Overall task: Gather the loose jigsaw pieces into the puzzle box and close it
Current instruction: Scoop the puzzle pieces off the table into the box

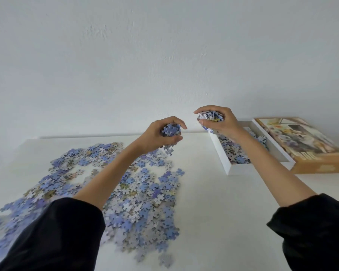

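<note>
Both hands grip fistfuls of jigsaw pieces: right hand [216, 121] above the open white box [241, 169], left hand [160, 134] at its nine o'clock, loose pieces [145, 192] spread below.

pieces [125, 192]: blurred, cut off lower left | lid [301, 145]: right end cropped | box [243, 167]: interior partly behind forearm

Light: we see soft, even daylight, barely any shadows.
Blur: lower-left jigsaw pieces [12, 223] smear.
Edges: wide-angle bending.

bare table [213, 192] between pieces [141, 202], box [231, 169]
</note>
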A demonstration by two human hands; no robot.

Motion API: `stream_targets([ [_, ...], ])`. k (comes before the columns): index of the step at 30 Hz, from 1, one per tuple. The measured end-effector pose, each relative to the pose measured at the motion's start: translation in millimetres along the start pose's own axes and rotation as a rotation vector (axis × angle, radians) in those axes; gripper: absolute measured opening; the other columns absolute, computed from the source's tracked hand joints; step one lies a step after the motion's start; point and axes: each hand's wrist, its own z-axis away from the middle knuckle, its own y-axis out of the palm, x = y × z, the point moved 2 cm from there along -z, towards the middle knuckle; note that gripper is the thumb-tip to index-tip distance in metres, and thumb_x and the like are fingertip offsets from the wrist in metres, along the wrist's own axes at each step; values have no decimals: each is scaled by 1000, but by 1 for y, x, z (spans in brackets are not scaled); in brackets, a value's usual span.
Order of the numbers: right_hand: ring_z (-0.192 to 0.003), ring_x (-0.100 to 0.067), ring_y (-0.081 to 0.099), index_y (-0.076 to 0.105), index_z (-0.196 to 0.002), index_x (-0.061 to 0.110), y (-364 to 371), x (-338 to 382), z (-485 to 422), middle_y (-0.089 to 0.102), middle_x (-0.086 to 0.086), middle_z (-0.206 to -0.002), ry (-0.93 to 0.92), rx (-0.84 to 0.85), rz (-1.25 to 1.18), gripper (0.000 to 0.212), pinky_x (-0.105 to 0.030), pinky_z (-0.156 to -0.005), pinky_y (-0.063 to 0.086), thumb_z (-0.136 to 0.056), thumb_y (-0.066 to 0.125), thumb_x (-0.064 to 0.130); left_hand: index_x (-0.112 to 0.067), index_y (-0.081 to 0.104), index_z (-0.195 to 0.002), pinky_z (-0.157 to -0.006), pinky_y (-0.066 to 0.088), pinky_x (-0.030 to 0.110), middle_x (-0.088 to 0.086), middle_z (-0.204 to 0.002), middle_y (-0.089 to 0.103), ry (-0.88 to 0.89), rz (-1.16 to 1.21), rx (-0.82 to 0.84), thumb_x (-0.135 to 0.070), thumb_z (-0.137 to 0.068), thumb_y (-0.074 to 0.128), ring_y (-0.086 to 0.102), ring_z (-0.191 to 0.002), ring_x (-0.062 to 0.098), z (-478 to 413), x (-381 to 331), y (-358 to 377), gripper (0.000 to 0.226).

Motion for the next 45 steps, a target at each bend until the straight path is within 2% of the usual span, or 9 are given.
stream_targets([
  [4,-95,-10,61,66,-100,12,-50,-19,7,65,-3,-104,0,-22,30,21,-16,-85,47,-81,66,4,-6,58,-100,-65,46,17,-12,-83,58,46,-6,20,-2,-84,65,54,-68,8,-38,-12,48,19],
  [8,-101,4,57,66,-100,18,-91,-42,11,65,9,-104,-5,-9,104,22,-9,-90,39,-80,68,8,-3,58,-99,-70,44,13,-20,-88,61,78,5,70,1,-83,64,57,-73,-2,-72,-17,94,18],
  [15,-106,-3,58,66,-94,31,-139,-98,12,65,15,-104,57,-1,148,22,-27,-100,39,-77,71,19,-9,62,-102,-85,46,27,0,-99,62,90,-27,94,-5,-83,67,59,-91,16,-122,-5,153,20],
  [20,-97,11,56,64,-93,30,-145,-144,11,64,19,-99,82,31,193,23,-26,-101,39,-74,71,19,-11,63,-105,-99,40,24,-5,-106,64,76,-91,141,-10,-83,67,57,-105,7,-144,17,189,23],
  [24,-103,11,51,65,-98,28,-151,-182,8,62,19,-105,128,35,239,20,-24,-97,37,-80,68,19,-21,59,-108,-91,45,24,-18,-100,61,27,-170,156,-22,-83,68,57,-95,-1,-155,40,204,27],
  [30,-102,13,49,66,-102,29,-161,-208,7,61,21,-106,163,42,240,19,-20,-92,33,-83,64,31,-30,63,-103,-82,48,37,-10,-106,59,79,-435,221,-51,-85,54,56,-93,7,-158,63,208,30],
  [37,-107,-6,57,68,-95,29,-150,-223,-4,66,12,-108,172,119,351,14,-33,-95,44,-85,64,21,-28,70,-104,-106,20,31,-10,-119,61,187,-627,209,-44,-92,40,34,-131,11,-152,75,202,36],
  [41,-99,-10,62,68,-93,34,-148,-224,-7,67,11,-107,174,11,372,11,-36,-91,47,-83,66,30,-22,65,-114,-87,40,19,-3,-114,62,179,-533,240,-27,-92,53,55,-104,10,-151,66,199,25],
  [45,-100,-1,57,68,-95,29,-144,-212,-2,67,12,-104,185,74,301,15,-23,-91,40,-80,68,27,-23,68,-108,-84,37,17,-2,-115,61,162,-555,319,-30,-89,60,55,-103,11,-147,64,200,23],
])
